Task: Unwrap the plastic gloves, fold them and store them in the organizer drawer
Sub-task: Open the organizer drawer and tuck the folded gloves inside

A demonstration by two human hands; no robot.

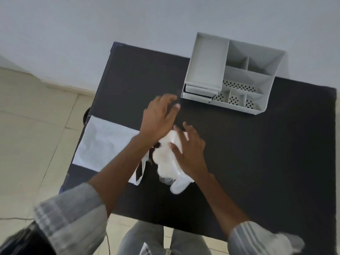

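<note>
On the dark table [257, 153], near its middle, lies a bunch of translucent white plastic gloves [168, 161], crumpled, with one loose end trailing toward the near edge. The right hand [190, 151] rests flat on top of the gloves, fingers spread, pressing them against the surface; it grips nothing. The left hand [159, 117] hovers just beyond the gloves, fingers extended and apart, holding nothing; motion blur hides whether its fingertips touch the table. The left forearm crosses over a torn white wrapper [138, 173] that lies just left of the gloves. A flat white sheet [103, 142] lies at the table's left edge, well apart from the gloves. At the far right of the table stands the grey organizer [239, 74], with open compartments on top and perforated trays at its front. The organizer drawer [197, 93] sits at its lower left corner, pushed in or nearly so. Both grey sleeves are pushed up the forearms.
</note>
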